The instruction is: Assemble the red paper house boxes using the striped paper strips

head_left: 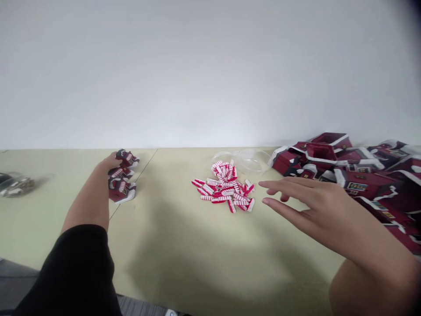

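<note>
The left hand [110, 164] grips small houses [122, 177] at 10 o'clock; the right hand [307, 197], open, should descend flat-fingered onto the canes [225, 188] at 12 o'clock to avoid scattering.

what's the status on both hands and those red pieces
Left hand on small stack of red house pieces. Right hand open, beside candy-cane pile. Nothing between.

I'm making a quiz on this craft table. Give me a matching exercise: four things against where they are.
Things:
1. red-and-white striped pieces
2. dark red house boxes
3. small stack of folded houses
4. clear plastic bag

Places:
A. at the left hand
B. piled at the far right
C. mid-table, before the right hand fingers
D. just behind the striped pieces

Pairs: 1-C, 2-B, 3-A, 4-D
</note>
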Action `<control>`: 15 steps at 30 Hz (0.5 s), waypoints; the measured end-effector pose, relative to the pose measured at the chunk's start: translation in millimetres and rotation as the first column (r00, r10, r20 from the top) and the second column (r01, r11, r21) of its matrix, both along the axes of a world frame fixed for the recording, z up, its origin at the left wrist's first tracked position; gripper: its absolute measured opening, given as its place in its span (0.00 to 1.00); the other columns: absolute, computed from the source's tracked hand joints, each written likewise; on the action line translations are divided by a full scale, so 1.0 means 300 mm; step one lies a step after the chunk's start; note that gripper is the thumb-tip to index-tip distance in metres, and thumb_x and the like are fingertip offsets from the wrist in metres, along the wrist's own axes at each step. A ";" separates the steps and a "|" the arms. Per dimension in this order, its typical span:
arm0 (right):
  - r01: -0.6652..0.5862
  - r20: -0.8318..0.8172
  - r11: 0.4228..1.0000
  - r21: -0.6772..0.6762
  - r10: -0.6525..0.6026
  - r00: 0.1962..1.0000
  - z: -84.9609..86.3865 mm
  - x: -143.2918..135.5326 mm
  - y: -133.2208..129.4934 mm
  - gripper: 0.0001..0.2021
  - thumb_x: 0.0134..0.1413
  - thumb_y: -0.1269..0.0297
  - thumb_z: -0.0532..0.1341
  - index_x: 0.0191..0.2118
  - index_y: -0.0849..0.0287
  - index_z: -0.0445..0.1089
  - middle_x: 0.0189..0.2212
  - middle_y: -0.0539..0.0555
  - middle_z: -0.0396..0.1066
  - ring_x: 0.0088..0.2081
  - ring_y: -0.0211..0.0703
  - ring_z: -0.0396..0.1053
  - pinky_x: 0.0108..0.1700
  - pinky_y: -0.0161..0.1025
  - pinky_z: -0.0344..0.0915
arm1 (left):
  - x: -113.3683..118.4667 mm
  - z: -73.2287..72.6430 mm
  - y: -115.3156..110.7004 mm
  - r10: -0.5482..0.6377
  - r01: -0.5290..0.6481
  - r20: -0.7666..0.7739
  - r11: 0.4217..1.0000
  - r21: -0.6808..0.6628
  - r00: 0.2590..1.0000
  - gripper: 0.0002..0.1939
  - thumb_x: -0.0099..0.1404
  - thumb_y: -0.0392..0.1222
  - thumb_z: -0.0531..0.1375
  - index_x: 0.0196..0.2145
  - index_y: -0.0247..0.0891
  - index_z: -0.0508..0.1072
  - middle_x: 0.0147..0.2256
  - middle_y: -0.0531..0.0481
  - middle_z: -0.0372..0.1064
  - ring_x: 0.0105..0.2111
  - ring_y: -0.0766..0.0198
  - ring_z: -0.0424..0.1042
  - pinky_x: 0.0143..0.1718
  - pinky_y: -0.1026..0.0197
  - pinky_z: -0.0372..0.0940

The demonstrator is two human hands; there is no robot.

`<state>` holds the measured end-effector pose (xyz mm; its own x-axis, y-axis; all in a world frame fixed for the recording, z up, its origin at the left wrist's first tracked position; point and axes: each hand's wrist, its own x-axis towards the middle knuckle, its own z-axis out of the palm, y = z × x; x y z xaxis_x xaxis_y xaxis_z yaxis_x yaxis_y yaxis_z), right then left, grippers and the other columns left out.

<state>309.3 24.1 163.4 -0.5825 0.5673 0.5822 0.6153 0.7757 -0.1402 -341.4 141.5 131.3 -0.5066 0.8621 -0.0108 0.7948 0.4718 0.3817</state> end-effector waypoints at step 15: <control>0.039 0.002 0.999 -0.005 -0.039 0.999 0.014 0.027 -0.020 0.13 0.67 0.60 0.56 0.47 0.57 0.75 0.41 0.56 0.78 0.40 0.50 0.77 0.38 0.44 0.73 | 0.166 0.083 0.088 0.216 -0.210 -0.010 0.959 0.190 0.976 0.40 0.68 0.52 0.55 0.68 0.32 0.43 0.67 0.36 0.49 0.59 0.58 0.60 0.62 0.51 0.59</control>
